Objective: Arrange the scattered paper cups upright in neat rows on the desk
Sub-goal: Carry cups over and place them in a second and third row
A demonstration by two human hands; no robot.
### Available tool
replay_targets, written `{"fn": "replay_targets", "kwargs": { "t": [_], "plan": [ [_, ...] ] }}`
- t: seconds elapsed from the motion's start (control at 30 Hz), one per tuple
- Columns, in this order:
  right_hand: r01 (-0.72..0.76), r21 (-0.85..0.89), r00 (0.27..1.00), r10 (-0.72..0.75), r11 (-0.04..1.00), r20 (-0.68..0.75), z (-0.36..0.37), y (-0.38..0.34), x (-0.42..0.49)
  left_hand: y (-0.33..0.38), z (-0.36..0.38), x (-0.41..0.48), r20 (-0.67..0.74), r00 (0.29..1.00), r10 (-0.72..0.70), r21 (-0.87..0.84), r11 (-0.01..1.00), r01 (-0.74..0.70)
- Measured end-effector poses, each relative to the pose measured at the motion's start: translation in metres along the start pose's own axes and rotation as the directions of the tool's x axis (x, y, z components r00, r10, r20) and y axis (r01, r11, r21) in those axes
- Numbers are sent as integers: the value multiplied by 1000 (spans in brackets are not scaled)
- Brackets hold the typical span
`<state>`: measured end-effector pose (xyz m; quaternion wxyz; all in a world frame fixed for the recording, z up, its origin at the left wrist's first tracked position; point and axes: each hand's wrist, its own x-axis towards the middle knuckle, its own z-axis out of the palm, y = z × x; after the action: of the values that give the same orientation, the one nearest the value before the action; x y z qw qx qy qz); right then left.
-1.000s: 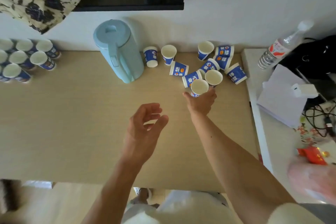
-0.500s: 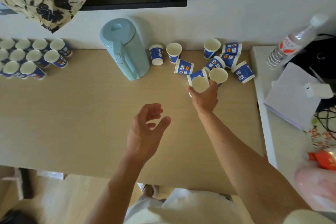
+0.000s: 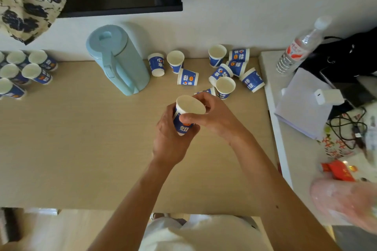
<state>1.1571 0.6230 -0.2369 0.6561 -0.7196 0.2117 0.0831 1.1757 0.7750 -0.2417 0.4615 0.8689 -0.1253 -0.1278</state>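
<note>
Both hands hold one blue-and-white paper cup (image 3: 186, 116) above the middle of the wooden desk (image 3: 81, 138), mouth up and tilted. My left hand (image 3: 170, 138) wraps its body from below. My right hand (image 3: 212, 116) pinches its rim from the right. Behind them, several scattered cups (image 3: 224, 71) lie or stand at the back right; one lying cup (image 3: 187, 77) points left, one upright cup (image 3: 225, 87) stands near my right hand. Several upright cups (image 3: 24, 71) stand in rows at the far left.
A light blue jug (image 3: 116, 59) stands at the back, left of the scattered cups. A white side surface (image 3: 289, 159) on the right carries a water bottle (image 3: 299, 47), papers, a charger, cables and red packets. A dark screen hangs on the wall.
My right hand lifted a cup from the scattered group and drew it toward me. My left hand moved up and right and took hold of the same cup.
</note>
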Motion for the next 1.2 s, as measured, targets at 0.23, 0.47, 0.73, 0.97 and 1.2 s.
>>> {"fn": "replay_targets", "kwargs": {
  "t": [0.23,0.47,0.73,0.97,1.2],
  "plan": [
    [-73,141,963,106,987,-248,-39,30,26,-13,-3,0,-37,993,-112,-48,993,110],
    [75,-815,935,-325,575,-142,-22,95,76,-34,-9,-14,-49,970,-240,-63,970,236],
    [155,-978,972,-156,-142,176,0,75,127,-43,-18,-26,-65,967,-247,-51,968,244],
    [182,-980,977,-96,-75,189,8,73,140,-50,-29,-32,-104,961,-255,-76,966,248],
    [-8,-273,996,-17,962,-90,13,53,115,-61,-42,-36,-156,941,-301,-123,951,284]
  ]
}}
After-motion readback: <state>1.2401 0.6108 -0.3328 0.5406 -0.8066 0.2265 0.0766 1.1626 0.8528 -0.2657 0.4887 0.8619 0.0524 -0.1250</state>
